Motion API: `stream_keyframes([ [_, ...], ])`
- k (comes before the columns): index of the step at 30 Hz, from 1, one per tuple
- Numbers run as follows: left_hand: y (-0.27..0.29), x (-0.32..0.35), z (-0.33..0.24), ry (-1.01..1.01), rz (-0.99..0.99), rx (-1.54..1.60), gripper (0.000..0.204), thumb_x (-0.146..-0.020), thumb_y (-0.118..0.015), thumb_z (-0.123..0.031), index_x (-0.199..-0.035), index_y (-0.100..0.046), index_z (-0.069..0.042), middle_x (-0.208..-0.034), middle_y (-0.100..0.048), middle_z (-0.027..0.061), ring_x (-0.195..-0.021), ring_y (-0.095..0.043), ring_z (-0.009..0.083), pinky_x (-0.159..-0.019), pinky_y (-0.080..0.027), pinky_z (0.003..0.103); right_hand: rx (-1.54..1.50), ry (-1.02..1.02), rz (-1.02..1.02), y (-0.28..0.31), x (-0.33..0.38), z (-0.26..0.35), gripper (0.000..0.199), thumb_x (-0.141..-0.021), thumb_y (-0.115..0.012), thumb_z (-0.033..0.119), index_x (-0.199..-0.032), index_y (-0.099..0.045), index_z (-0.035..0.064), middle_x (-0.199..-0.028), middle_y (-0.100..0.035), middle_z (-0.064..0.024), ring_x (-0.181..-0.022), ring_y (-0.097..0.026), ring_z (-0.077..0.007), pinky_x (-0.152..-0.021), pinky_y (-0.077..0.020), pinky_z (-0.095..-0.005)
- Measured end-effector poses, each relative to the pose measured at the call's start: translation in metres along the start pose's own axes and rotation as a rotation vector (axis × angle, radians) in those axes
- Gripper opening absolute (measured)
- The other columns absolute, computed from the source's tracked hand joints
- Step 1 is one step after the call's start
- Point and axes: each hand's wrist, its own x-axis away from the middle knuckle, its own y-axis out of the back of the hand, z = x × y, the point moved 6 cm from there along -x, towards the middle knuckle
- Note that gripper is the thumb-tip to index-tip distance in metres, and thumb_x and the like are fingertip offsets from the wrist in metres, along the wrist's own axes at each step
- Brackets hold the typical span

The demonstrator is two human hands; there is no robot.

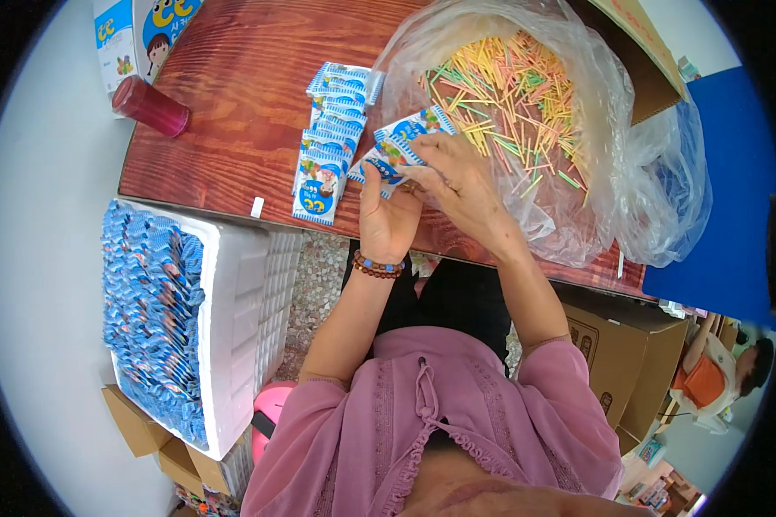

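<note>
My left hand (390, 222) holds a small blue-and-white packet (386, 164) near the table's front edge, its thumb against the packet's left side. The closed fingers of my right hand (464, 183) meet at the packet's right end; whether a thin stick is between them I cannot make out. Just beyond my fingers is another blue-and-white packet (416, 123). An overlapping row of similar packets (323, 177) lies left of my hands. To the right, an open clear plastic bag (569, 228) holds a heap of thin yellow, pink and green sticks (513, 90).
A red cup (151, 107) and printed boxes (116, 47) stand at the left of the wooden table (241, 103). Below is a white foam box (241, 302) full of blue packets. Cardboard boxes (621, 362) and another person (720, 375) are at the right.
</note>
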Motion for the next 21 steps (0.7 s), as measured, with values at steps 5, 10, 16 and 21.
stream_keyframes([
  [5, -0.012, 0.002, -0.009, -0.043, 0.067, -0.022, 0.044, -0.094, -0.054, -0.042, -0.122, -0.052, -0.008, -0.119, -0.059, 0.0030, -0.107, -0.055, 0.0155, -0.094, -0.043, 0.035, -0.290, -0.246, 0.031, -0.003, -0.003, -0.007, 0.020, -0.085, -0.061, 0.005, -0.104, -0.065, -0.0006, -0.093, -0.062, -0.0090, -0.089, -0.060, -0.0193, -0.078, -0.0465, -0.0313],
  [10, 0.000, 0.027, -0.035, -0.331, -0.192, -0.470, 0.035, -0.093, -0.059, -0.016, -0.124, -0.049, -0.003, -0.117, -0.057, 0.0070, -0.106, -0.054, 0.0163, -0.092, -0.043, 0.031, -0.599, -0.390, -0.128, 0.003, -0.008, -0.028, 0.015, -0.088, -0.059, 0.002, -0.099, -0.066, -0.0032, -0.098, -0.067, -0.0077, -0.083, -0.063, -0.0113, -0.075, -0.0479, -0.0242],
  [16, -0.002, 0.080, -0.114, -1.010, -0.346, -1.436, 0.086, -0.072, -0.081, -0.021, -0.137, -0.030, 0.003, -0.138, -0.038, 0.0190, -0.128, -0.038, 0.0273, -0.105, -0.031, 0.041, -0.727, -0.424, 0.210, -0.080, -0.019, -0.024, 0.016, -0.089, -0.060, 0.010, -0.096, -0.067, -0.0024, -0.084, -0.068, -0.0057, -0.077, -0.063, -0.0101, -0.066, -0.0479, -0.0254],
  [21, -0.012, 0.039, -0.118, -0.754, -0.343, -2.125, 0.110, -0.060, -0.086, -0.032, -0.142, -0.022, 0.004, -0.138, -0.035, 0.0258, -0.129, -0.034, 0.0383, -0.107, -0.026, 0.047, -0.360, -0.320, 0.272, -0.112, -0.041, -0.018, 0.020, -0.088, -0.062, 0.015, -0.096, -0.066, -0.0021, -0.077, -0.065, -0.0090, -0.072, -0.063, -0.0126, -0.061, -0.0473, -0.0265],
])
